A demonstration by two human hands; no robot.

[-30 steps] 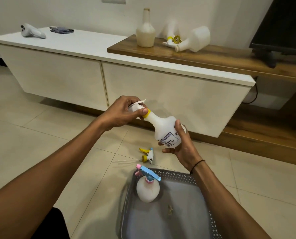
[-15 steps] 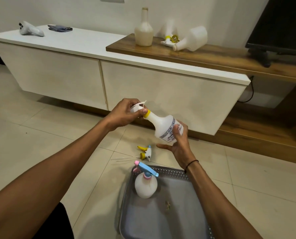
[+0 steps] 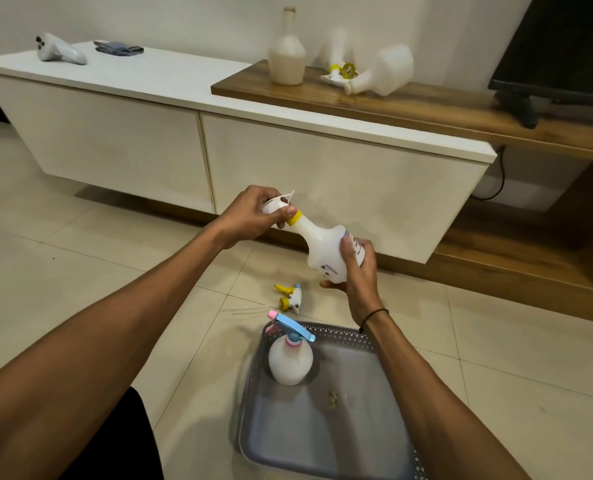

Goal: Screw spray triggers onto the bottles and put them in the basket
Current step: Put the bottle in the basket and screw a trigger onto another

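Note:
I hold a white bottle (image 3: pixel 322 249) tilted in the air above the floor. My right hand (image 3: pixel 357 268) wraps its labelled body. My left hand (image 3: pixel 253 216) grips the white spray trigger (image 3: pixel 275 206) that sits on the bottle's neck by a yellow collar (image 3: pixel 294 217). Below, a grey basket (image 3: pixel 326 455) holds one upright white bottle (image 3: pixel 290 362) with a blue and pink trigger. A loose yellow and white trigger (image 3: pixel 290 296) lies on the tiles just beyond the basket.
A long white cabinet (image 3: pixel 219 157) runs across the back. Its wooden shelf (image 3: pixel 426 105) carries a cream bottle (image 3: pixel 287 53) without a trigger, a white bottle lying on its side (image 3: pixel 385 76) and a trigger (image 3: pixel 340 72). A controller (image 3: pixel 59 50), a folded cloth (image 3: pixel 118 48) and a dark screen (image 3: pixel 572 53) are also there.
My right hand has shifted round the bottle's body, and the label has turned away towards the right. My left hand keeps its grip on the trigger.

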